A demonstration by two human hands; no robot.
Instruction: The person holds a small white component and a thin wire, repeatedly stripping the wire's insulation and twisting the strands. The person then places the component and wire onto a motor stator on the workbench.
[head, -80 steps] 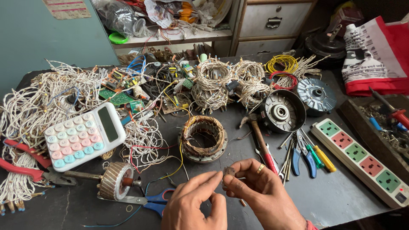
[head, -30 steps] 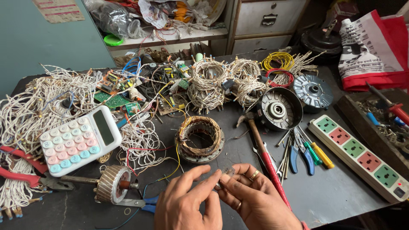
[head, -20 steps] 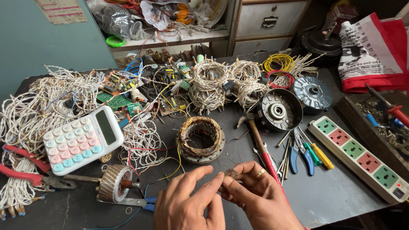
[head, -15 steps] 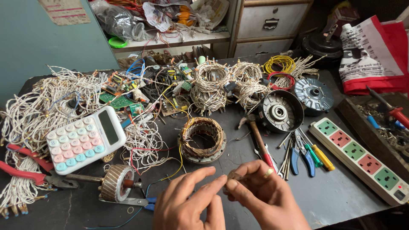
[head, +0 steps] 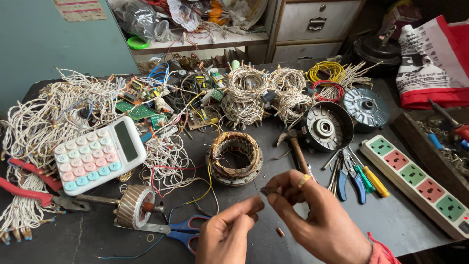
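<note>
Near the front edge of the dark tabletop point(head: 415, 230), a small dark part point(head: 267, 190) is pinched in the fingertips of the right hand point(head: 312, 215), and a thin wire point(head: 255, 188) is nipped by the left hand point(head: 229, 234) just beside it. A copper-wound motor coil point(head: 235, 157) is seen just behind them. At the right edge, a tray point(head: 415, 137) of small tools is partly seen.

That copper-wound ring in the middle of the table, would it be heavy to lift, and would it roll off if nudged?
The wound ring probably feels heavy for its size: it looks like a metal core packed with copper windings. It lies flat on the table, so a nudge would more likely slide it than roll it. Its loose wire tails could snag.
</note>
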